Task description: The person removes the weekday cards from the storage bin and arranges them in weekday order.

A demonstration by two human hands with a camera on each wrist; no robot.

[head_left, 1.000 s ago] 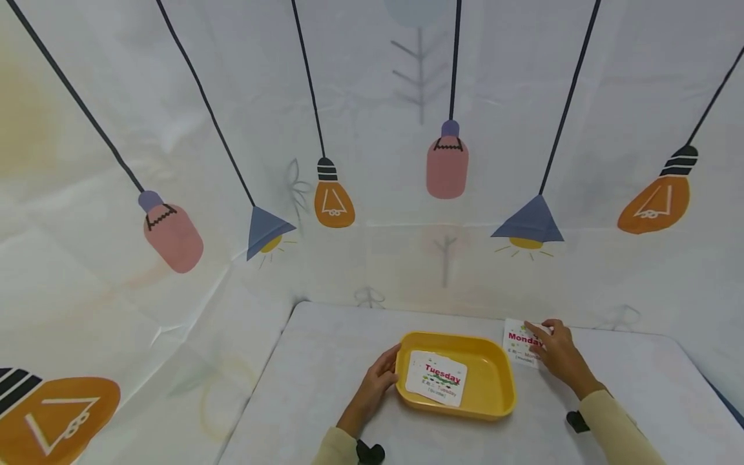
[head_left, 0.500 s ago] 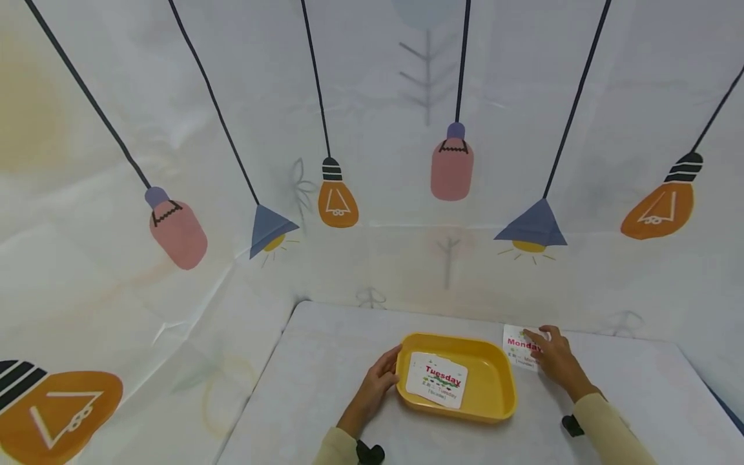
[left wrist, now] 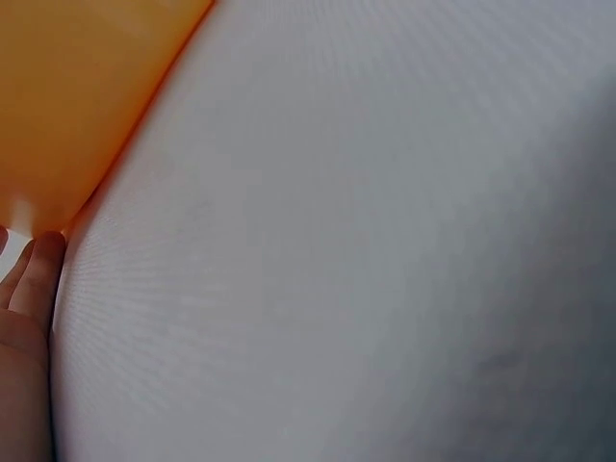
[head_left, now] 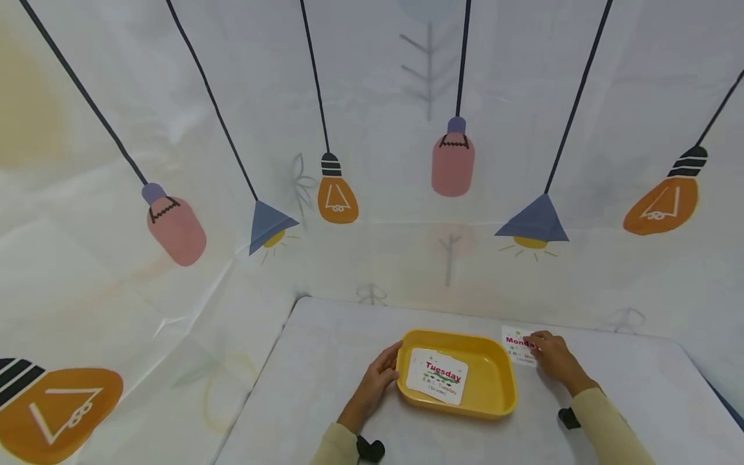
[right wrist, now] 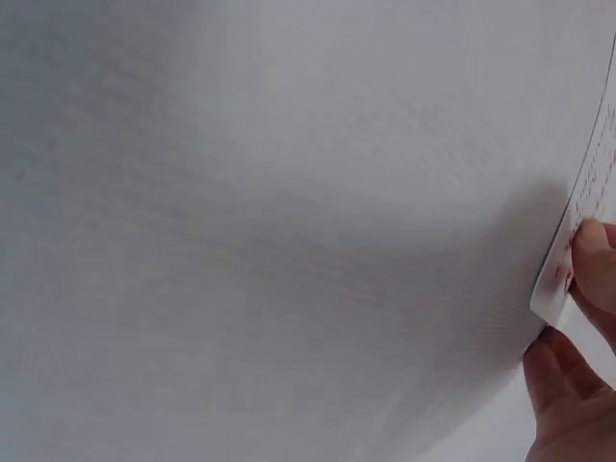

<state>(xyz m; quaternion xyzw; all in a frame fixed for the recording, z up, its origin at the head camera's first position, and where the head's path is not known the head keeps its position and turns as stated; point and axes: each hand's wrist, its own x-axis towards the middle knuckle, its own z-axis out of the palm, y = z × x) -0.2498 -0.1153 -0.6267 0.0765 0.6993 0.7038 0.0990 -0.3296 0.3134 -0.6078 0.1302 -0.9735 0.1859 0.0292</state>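
A yellow plastic tray (head_left: 488, 381) sits on the table, and a white card printed "Tuesday" (head_left: 437, 376) lies inside its left part. My left hand (head_left: 374, 386) is at the tray's left end, its fairly straight fingers (left wrist: 40, 274) against the outer wall in the left wrist view. Just beyond the tray's right end is a white card printed "Monday" (head_left: 516, 345). My right hand (head_left: 556, 361) pinches this card at its right edge. In the right wrist view the thumb is on the card's face (right wrist: 556, 274) and the other fingertips are at its edge, over a shadow.
A white cloth covers the table (head_left: 325, 342). Behind it and to the left hangs a pale sheet (head_left: 372, 258) printed with lamps and light bulbs. Dark straps show below both wrists, at the cream sleeves (head_left: 610, 426).
My right hand's fingers, spread over the Monday card before, have drawn together at its right edge. The left hand and the tray stay put; the head view has shifted slightly.
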